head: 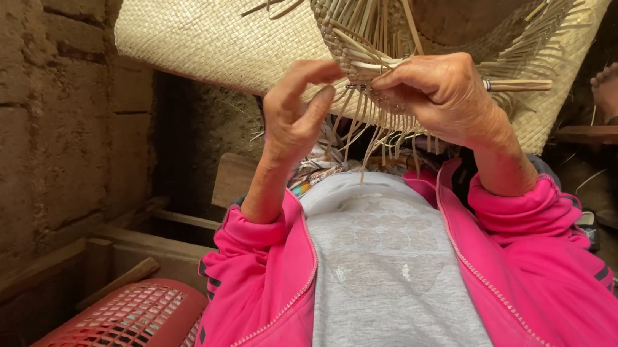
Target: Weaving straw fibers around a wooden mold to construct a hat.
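Hands (295, 114) (442, 94) pinch loose straw strands (366, 64) of woven hat (217, 30).

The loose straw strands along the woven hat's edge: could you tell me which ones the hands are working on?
Those at the brim's near edge, pinched between the left hand and right hand; the strands further right stick out untouched.

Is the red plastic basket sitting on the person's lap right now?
No, the red plastic basket lies low at the left beside the pink sleeve, while the left hand and right hand work the woven straw hat above.
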